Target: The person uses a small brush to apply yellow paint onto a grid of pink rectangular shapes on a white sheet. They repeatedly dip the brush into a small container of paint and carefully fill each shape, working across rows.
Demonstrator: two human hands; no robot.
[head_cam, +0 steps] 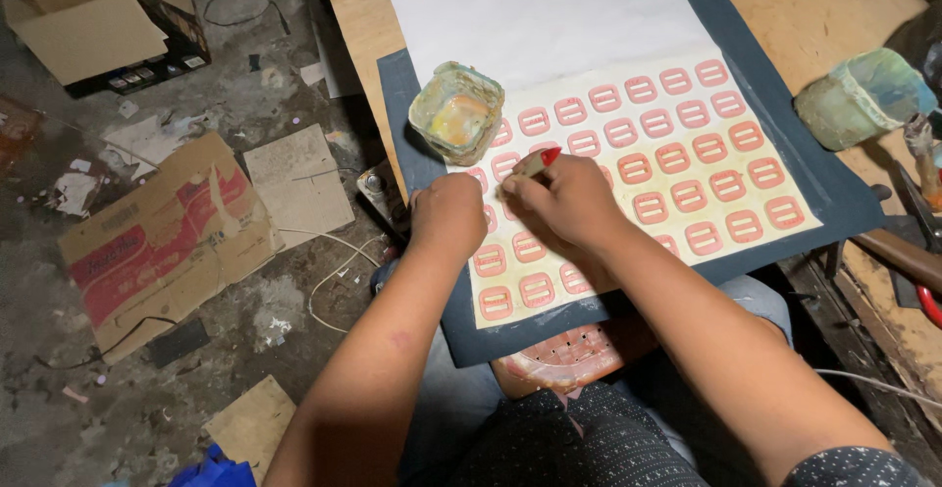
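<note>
Right hand (569,198) grips red-tipped brush (538,162) over pink buckle sheet (677,153); left hand (448,214) fisted, pinning sheet edge; glue pot (456,112) close by, elbow nudge risks spill

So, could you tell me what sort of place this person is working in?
Probably a small craft workshop. A sheet of pink buckle-shaped pieces lies on a worn wooden bench beside a stained glue pot, and cardboard scraps litter the floor.

**Open sheet ahead, clutter at the edges**

The white paper (535,6) beyond the pink buckle pieces (677,158) lies bare. A smeared glue pot (456,112) stands just beside the left hand (448,214). A tub (862,97) and tools (917,252) crowd the tabletop (834,6) on the right.
</note>
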